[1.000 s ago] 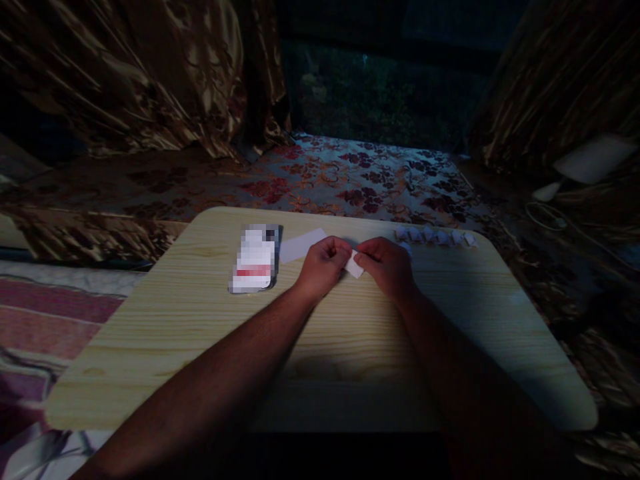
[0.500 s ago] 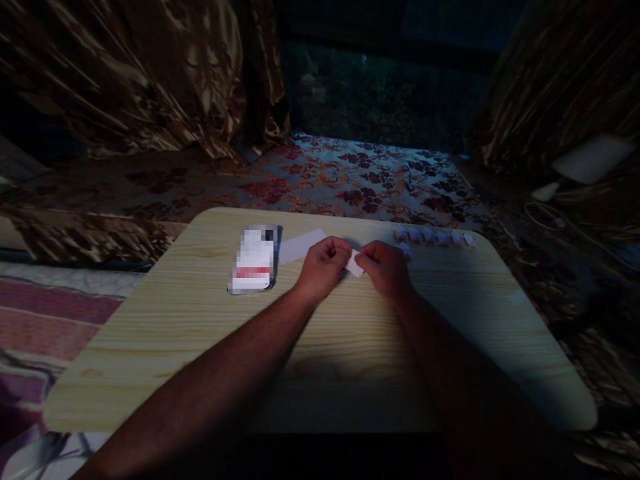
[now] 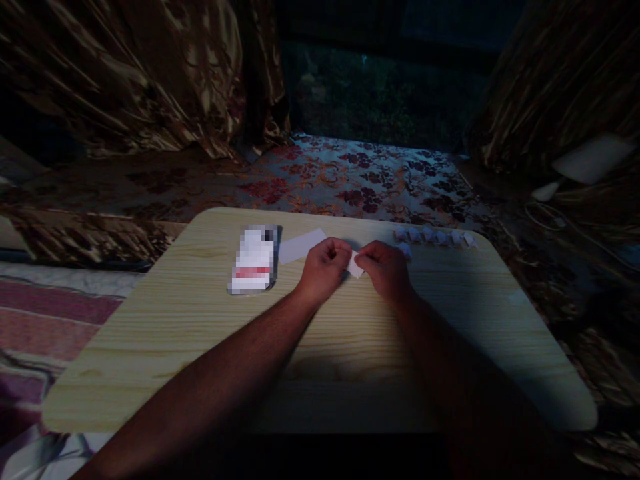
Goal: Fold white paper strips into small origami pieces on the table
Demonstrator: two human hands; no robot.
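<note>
Between my two hands is a small piece of white paper (image 3: 355, 265), held just above or on the table; the exact contact is hidden. My left hand (image 3: 326, 267) pinches its left side, fingers closed. At its right side, my right hand (image 3: 386, 265) grips the paper between thumb and fingertips. A flat white paper strip (image 3: 302, 247) lies just left of my left hand. Beyond my right hand, several small folded paper pieces (image 3: 428, 235) stand in a row, and one more folded piece (image 3: 404, 251) sits partly behind that hand.
The pale wooden table (image 3: 210, 347) has rounded corners. A blurred-out phone-like object (image 3: 253, 260) lies on its left half. Behind is a ledge with a flowered cloth (image 3: 370, 173), between dark curtains (image 3: 190, 73). A white lamp-like object (image 3: 594, 160) and a cable are at right.
Almost nothing differs. Both hands stay in place on the small paper, with only a slight shift of the fingers.
</note>
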